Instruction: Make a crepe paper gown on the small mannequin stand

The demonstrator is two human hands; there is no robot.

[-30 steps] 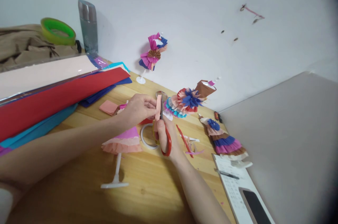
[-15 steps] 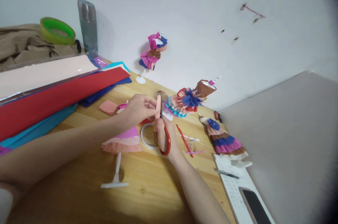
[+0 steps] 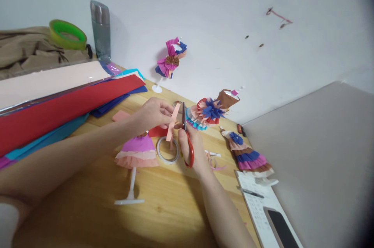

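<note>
Left hand pinches pink strip; notepad writing seems illegible.

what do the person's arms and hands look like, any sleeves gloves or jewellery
Both forearms are bare, with no sleeve reaching the wrists. The left hand and the right hand wear no gloves, and no rings, watch or bracelets show. At the bottom left corner, by the left upper arm, there is a patch of white fabric, possibly a short sleeve, too blurred to tell.
</note>
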